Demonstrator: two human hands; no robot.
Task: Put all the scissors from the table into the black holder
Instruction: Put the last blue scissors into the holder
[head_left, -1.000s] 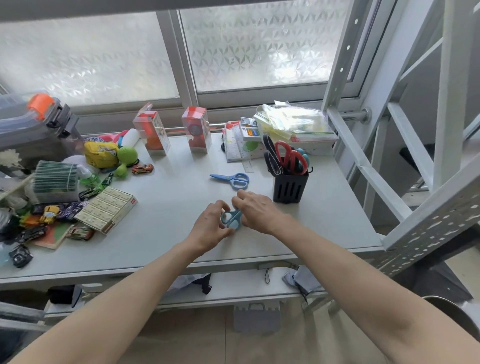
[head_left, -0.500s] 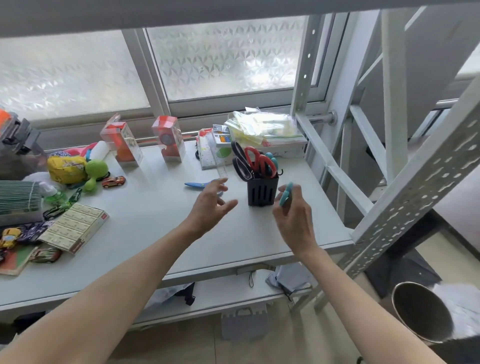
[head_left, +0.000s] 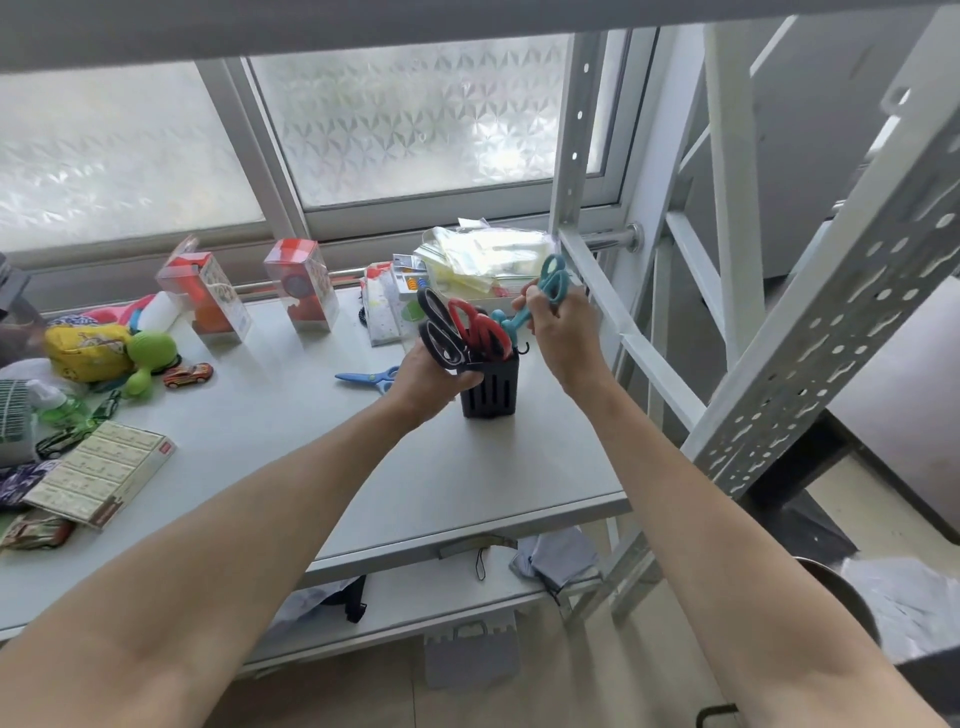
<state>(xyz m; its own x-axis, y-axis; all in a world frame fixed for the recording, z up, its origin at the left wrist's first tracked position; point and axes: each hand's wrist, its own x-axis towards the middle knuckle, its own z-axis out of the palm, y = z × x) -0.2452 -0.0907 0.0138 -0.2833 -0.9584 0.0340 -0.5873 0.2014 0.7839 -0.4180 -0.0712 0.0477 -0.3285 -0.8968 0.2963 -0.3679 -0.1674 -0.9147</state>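
Note:
The black holder (head_left: 491, 389) stands on the grey table (head_left: 291, 441) near its right side, with black-handled scissors (head_left: 439, 332), red-handled scissors (head_left: 480, 332) and a teal handle sticking out of it. My left hand (head_left: 428, 382) grips the holder's left side. My right hand (head_left: 563, 332) holds teal scissors (head_left: 550, 283) above the holder, handles up and tips pointing down toward its opening. Blue scissors (head_left: 366, 378) lie flat on the table just left of my left hand.
Toys, toy cars (head_left: 188, 375), a box (head_left: 101, 480) and packaged items (head_left: 301, 291) crowd the table's left and back. Plastic bags (head_left: 483, 257) lie behind the holder. A white perforated metal frame (head_left: 810, 332) rises at the right.
My right hand lifted the teal scissors from beside the holder to above it. My left hand moved from open in the air to gripping the holder.

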